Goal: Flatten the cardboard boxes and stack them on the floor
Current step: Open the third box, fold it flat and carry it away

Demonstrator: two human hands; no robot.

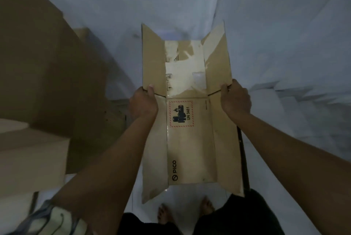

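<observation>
Head view. A flattened cardboard box (190,113) is held out in front of the person, above the white floor (190,195), by both hands. The left hand (143,104) forms a grip clamped on the box's left edge, thumb curled over the top face at the slit between two side flaps. The right hand (235,100) forms a matching grip on the right edge, thumb on top at the opposite slit.

Between the two grips lies the box's central panel. On the part nearer the person than the grips sits a red-hatched battery label (181,114) reading "UN 3481", and nearer still the printed word "PICO" (174,170). Beyond the grips the panel bears torn whitish paper and tape residue (185,67). The side flaps stand slightly raised on either side; nothing lies inside the box.

Below the box, between the forearms, two bare feet (185,210) stand on the floor. Far to the left of the left grip stands a large brown carton (43,75), tall and blurred, with a lower pale carton (32,151) in front of it; their contents cannot be seen. Near the left elbow lies a pale bundle with dark cords (51,219), too blurred to identify.
</observation>
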